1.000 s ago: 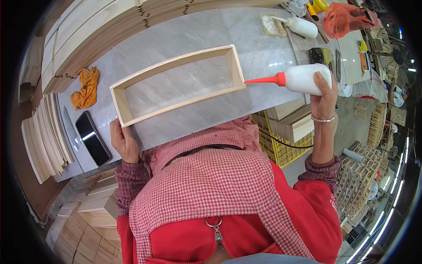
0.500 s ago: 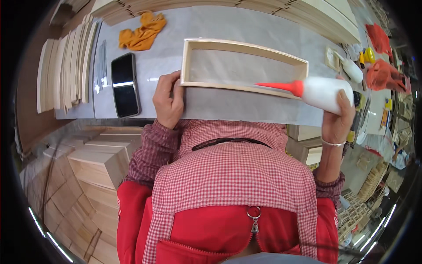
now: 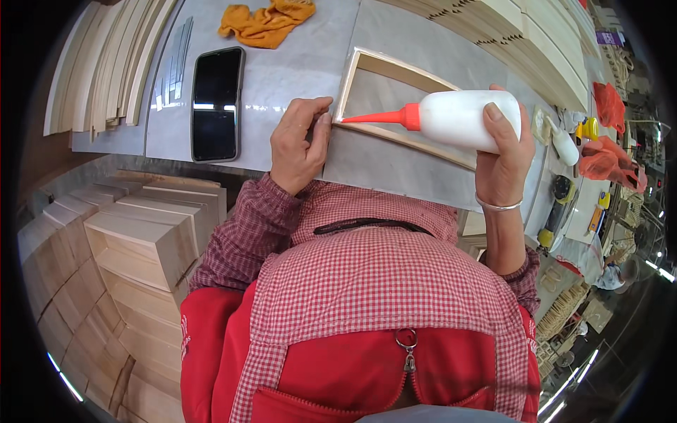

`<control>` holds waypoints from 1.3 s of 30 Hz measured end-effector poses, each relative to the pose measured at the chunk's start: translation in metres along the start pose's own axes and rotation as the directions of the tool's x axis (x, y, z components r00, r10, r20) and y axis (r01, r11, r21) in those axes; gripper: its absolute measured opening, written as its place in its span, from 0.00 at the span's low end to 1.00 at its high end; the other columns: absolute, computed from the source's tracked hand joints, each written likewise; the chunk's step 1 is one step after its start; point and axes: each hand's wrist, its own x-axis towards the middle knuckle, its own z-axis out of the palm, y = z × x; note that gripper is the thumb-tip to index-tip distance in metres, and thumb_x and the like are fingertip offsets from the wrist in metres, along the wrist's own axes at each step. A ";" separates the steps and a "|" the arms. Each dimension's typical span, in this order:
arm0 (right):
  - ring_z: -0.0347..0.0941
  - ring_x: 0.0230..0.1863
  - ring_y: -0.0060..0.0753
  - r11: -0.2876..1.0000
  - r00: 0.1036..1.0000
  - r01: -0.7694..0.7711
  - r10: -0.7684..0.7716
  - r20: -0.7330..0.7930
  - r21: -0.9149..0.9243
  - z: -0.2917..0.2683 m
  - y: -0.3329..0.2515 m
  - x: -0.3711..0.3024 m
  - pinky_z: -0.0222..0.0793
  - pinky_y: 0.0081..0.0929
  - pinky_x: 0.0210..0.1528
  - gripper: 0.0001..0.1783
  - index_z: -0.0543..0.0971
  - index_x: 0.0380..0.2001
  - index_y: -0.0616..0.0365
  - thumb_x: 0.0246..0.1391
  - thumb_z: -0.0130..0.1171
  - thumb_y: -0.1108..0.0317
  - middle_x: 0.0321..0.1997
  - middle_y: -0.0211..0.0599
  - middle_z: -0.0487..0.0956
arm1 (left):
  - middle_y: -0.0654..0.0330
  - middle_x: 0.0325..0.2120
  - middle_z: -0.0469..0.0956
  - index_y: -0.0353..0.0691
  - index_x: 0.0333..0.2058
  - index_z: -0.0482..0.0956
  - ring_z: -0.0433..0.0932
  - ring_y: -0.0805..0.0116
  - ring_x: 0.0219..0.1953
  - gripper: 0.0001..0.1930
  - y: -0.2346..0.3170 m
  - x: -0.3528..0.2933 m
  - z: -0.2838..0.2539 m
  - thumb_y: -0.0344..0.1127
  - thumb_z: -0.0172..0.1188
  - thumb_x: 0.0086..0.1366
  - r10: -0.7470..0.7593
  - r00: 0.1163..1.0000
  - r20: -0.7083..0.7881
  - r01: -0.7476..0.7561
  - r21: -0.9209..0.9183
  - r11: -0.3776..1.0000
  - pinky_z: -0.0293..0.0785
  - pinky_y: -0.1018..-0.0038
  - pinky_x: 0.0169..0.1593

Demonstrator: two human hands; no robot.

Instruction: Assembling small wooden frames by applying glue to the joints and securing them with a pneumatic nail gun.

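Note:
My right hand (image 3: pixel 504 137) is wrapped round a white squeeze bottle (image 3: pixel 451 116), held sideways with its long red nozzle (image 3: pixel 381 118) pointing left. The nozzle's tip is at the near left corner of a rectangular wooden frame (image 3: pixel 405 69), touching or just above it. The frame lies on the grey tabletop and slants down to the right; the bottle hides part of its near and right sides. At that same left corner, my left hand (image 3: pixel 300 144) has its fingers curled, with thumb and fingertips gripping the frame's end.
Left of the hands lie a black phone (image 3: pixel 216 106) and thin grey strips (image 3: pixel 176 60). An orange cloth (image 3: pixel 268 25) is behind them. Wooden boards (image 3: pixel 106 67) stand far left, with more stacked boards (image 3: pixel 529 46) at the back right. Wooden boxes (image 3: pixel 141 243) are below left.
The nozzle tip has moved left along the frame's near side to its left corner. The whole view has turned, and the frame now slants more. Both hands keep their holds.

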 end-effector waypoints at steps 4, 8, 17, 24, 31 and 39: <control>0.68 0.42 0.37 1.000 1.000 0.002 -0.002 -0.026 -0.013 -0.008 0.001 0.000 0.66 0.24 0.44 0.26 0.69 0.51 0.66 0.50 0.56 0.63 0.44 0.46 0.70 | 0.59 0.32 0.73 0.35 0.42 0.75 0.71 0.71 0.28 0.12 0.000 -0.001 0.001 0.20 0.53 0.57 0.002 1.000 0.005 -0.002 -0.003 1.000 0.69 0.80 0.33; 0.68 0.42 0.36 1.000 0.998 -0.002 0.002 -0.060 -0.013 -0.022 0.003 -0.001 0.66 0.24 0.45 0.26 0.69 0.51 0.66 0.50 0.56 0.63 0.43 0.45 0.70 | 0.59 0.32 0.73 0.35 0.42 0.76 0.71 0.71 0.28 0.12 0.000 -0.001 0.000 0.21 0.53 0.58 0.011 1.000 0.009 -0.011 0.002 1.000 0.69 0.80 0.33; 0.68 0.42 0.33 0.999 0.986 0.017 -0.025 -0.166 -0.048 -0.076 0.004 -0.017 0.65 0.22 0.45 0.25 0.69 0.51 0.65 0.51 0.56 0.65 0.46 0.45 0.70 | 0.59 0.32 0.74 0.35 0.42 0.75 0.72 0.69 0.30 0.11 -0.003 -0.002 -0.002 0.23 0.53 0.59 0.026 0.999 0.044 -0.030 0.089 0.996 0.69 0.79 0.35; 0.68 0.42 0.31 0.999 0.956 0.038 -0.044 -0.289 -0.026 -0.126 0.010 -0.030 0.65 0.21 0.45 0.22 0.70 0.50 0.65 0.51 0.57 0.67 0.45 0.43 0.71 | 0.57 0.33 0.74 0.34 0.42 0.75 0.72 0.68 0.32 0.11 0.000 0.000 0.001 0.23 0.51 0.60 0.027 0.997 0.069 -0.034 0.102 0.994 0.69 0.78 0.38; 0.68 0.40 0.27 0.998 0.902 0.050 -0.028 -0.430 0.040 -0.169 0.012 -0.048 0.66 0.19 0.43 0.21 0.72 0.47 0.63 0.48 0.60 0.72 0.42 0.39 0.72 | 0.56 0.35 0.74 0.33 0.43 0.74 0.72 0.67 0.35 0.11 0.001 -0.004 -0.001 0.24 0.50 0.61 -0.029 0.995 0.092 0.018 0.121 0.992 0.69 0.77 0.42; 0.69 0.38 0.27 0.998 0.839 0.061 -0.048 -0.542 0.005 -0.213 0.022 -0.062 0.66 0.18 0.40 0.20 0.72 0.48 0.64 0.50 0.58 0.70 0.41 0.39 0.73 | 0.57 0.37 0.73 0.32 0.45 0.72 0.71 0.68 0.37 0.11 -0.005 -0.005 -0.003 0.27 0.51 0.64 -0.088 0.989 0.118 0.079 0.080 0.994 0.68 0.77 0.44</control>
